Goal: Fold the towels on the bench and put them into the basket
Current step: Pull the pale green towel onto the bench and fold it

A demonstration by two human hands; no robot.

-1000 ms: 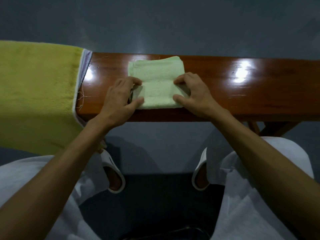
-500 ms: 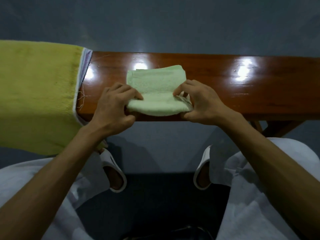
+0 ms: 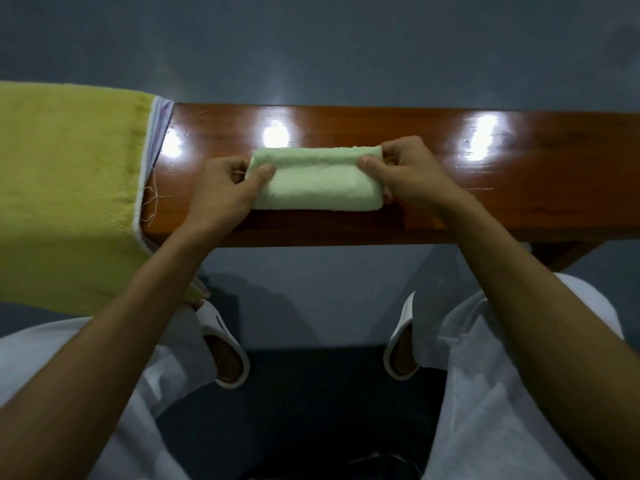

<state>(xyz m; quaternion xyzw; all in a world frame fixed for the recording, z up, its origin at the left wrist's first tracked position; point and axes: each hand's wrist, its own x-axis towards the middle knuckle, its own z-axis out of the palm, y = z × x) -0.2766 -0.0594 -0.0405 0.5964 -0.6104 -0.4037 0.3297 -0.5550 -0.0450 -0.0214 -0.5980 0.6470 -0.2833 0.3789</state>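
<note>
Fingers [image 3: 260,174] of both hands are curled, pinching the short ends of the pale green towel [image 3: 315,185]: left hand [image 3: 221,190] at its left end, right hand [image 3: 414,178] at its right. The towel lies folded on the bench [image 3: 519,192], long axis left to right, between the hands, equally near each. A yellow towel [image 3: 69,188] drapes the bench's left end. Fingertips behind the folds are hidden. A dark object [image 3: 377,460] at the near edge is cut off; what it is cannot be told.

Pale green towel [image 3: 317,183]; yellow-green towel [image 3: 69,188]; reddish-brown bench [image 3: 519,188]; white slippers [image 3: 225,351].
</note>
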